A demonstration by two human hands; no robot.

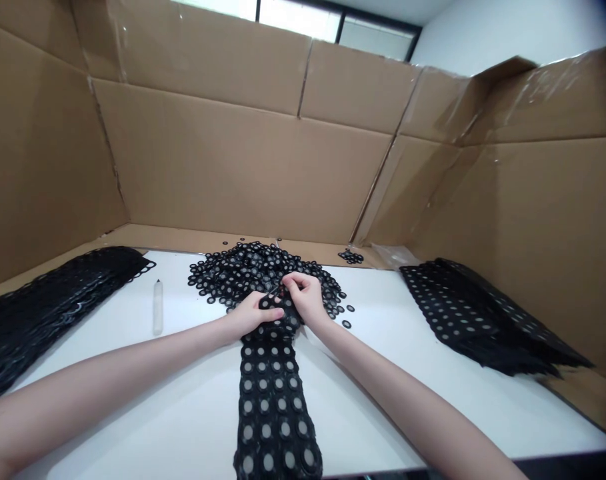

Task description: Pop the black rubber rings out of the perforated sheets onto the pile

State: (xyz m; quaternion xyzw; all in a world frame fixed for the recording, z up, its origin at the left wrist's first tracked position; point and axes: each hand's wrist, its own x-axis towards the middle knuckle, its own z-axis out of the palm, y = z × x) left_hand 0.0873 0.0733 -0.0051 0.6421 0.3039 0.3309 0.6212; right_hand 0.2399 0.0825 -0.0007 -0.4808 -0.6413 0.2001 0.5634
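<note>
A black strip (273, 400), set with rows of round grey discs, runs from the front edge of the table up to my hands. My left hand (247, 316) grips its far end, thumb on top. Close by on the right, my right hand (307, 300) is closed in a pinch at the strip's end; what its fingertips hold is too small to make out. Just beyond both hands lies a heap of small black rings with grey centres (247, 263), partly hidden by them.
On the left, a stack of black strips (57, 300) lies beside a clear tube with a dark pointed tip (158, 310). More disc-set strips (463, 313) lie on the right. A small ring cluster (351, 257) sits at the back. Cardboard walls (223, 160) enclose the white table (373, 393).
</note>
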